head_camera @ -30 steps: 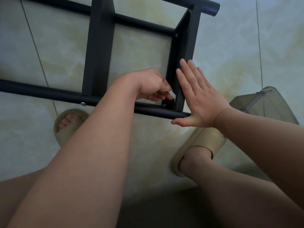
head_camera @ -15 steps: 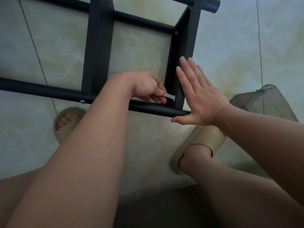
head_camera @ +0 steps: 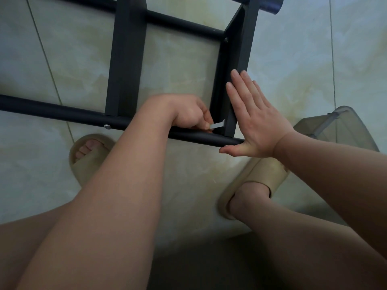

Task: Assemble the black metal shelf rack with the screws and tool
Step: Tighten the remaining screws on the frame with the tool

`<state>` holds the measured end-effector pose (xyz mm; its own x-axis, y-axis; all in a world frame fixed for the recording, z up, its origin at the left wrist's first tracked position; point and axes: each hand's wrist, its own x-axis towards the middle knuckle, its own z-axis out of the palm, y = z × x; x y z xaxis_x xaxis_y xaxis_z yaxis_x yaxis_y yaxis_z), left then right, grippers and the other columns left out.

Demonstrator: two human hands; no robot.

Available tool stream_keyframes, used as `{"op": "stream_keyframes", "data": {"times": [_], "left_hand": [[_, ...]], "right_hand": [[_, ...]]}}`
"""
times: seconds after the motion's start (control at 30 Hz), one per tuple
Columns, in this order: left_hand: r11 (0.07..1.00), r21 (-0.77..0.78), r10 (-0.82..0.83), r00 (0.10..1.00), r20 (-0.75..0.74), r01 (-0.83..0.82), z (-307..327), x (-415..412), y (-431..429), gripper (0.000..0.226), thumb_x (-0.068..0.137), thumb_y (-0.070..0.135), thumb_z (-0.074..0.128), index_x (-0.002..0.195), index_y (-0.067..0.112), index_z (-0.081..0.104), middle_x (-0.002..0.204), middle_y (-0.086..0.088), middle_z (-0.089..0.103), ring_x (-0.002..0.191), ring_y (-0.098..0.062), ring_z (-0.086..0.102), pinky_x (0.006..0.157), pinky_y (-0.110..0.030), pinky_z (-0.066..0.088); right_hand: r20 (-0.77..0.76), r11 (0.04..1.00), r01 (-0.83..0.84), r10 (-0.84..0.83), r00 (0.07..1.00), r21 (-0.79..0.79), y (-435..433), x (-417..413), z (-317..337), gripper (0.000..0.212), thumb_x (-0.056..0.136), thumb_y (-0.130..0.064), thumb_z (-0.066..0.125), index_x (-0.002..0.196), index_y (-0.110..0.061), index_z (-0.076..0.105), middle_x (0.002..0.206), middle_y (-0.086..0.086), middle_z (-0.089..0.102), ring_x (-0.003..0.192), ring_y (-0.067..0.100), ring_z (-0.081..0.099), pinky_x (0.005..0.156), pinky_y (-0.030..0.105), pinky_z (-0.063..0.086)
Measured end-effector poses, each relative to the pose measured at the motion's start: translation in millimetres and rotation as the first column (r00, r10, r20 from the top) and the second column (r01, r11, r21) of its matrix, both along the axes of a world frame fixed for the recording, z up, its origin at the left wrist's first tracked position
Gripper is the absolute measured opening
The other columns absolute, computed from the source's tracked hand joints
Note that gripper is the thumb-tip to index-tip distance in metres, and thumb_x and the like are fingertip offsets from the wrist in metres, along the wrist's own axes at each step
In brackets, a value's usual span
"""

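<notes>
The black metal shelf rack [head_camera: 127, 59] lies on the tiled floor, its near round tube [head_camera: 52, 110] running left to right. My left hand [head_camera: 191, 115] pinches a small flat silver tool [head_camera: 217, 125] whose tip reaches into the inner corner where the right crossbar [head_camera: 240, 45] meets the near tube. My right hand [head_camera: 254, 120] lies flat, fingers straight, pressed against the outer face of that crossbar, with the thumb at the tube's end. A silver screw head [head_camera: 107, 126] shows on the near tube, another [head_camera: 226, 39] near the crossbar's far end.
My two feet in beige slippers [head_camera: 90, 155] [head_camera: 257, 181] rest on the pale tiles below the rack. A translucent grey plastic container [head_camera: 337, 130] stands at the right, just behind my right wrist. A dark mat edge shows at the bottom.
My left hand has shifted a little to the left and turned, so the silver tool now sticks out plainly toward the corner. My right hand has stayed pressed on the crossbar.
</notes>
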<state>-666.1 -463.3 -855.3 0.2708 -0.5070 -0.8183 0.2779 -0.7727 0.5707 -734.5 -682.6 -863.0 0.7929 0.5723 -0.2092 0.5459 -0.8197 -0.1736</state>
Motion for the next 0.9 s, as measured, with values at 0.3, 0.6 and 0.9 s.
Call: {"op": "stream_keyframes", "data": {"times": [0.3,0.6,0.9], "left_hand": [[0.996,0.017,0.092,0.995,0.029,-0.093,-3,2,0,0.016,0.089,0.012,0.069,0.087,0.027,0.074,0.083,0.003,0.072,0.076,-0.011,0.064,0.077,-0.027,0.053],[0.97,-0.022,0.242,0.969,0.049,-0.241,-6,6,-10,0.029,0.087,0.008,0.061,0.075,0.032,0.072,0.091,-0.001,0.067,0.087,-0.013,0.06,0.079,-0.031,0.056],[0.852,-0.103,0.488,0.849,-0.202,-0.514,-7,0,-13,0.01,0.098,0.021,0.062,0.092,0.02,0.069,0.078,0.007,0.072,0.082,-0.009,0.067,0.077,-0.028,0.052]], "right_hand": [[-0.011,1.0,0.005,-0.005,1.0,-0.009,1,0,2,0.125,0.082,-0.091,0.034,0.159,0.004,0.004,0.167,0.025,-0.001,0.156,0.04,-0.004,0.127,0.053,0.006],[-0.026,1.0,0.009,-0.009,1.0,0.003,1,0,3,0.124,0.083,-0.09,0.032,0.159,0.003,0.004,0.167,0.025,-0.001,0.156,0.041,-0.004,0.127,0.054,0.008],[-0.023,1.0,0.009,-0.009,1.0,0.005,1,0,3,0.125,0.083,-0.091,0.032,0.159,0.004,0.006,0.167,0.026,0.001,0.156,0.041,-0.002,0.126,0.055,0.01]]}}
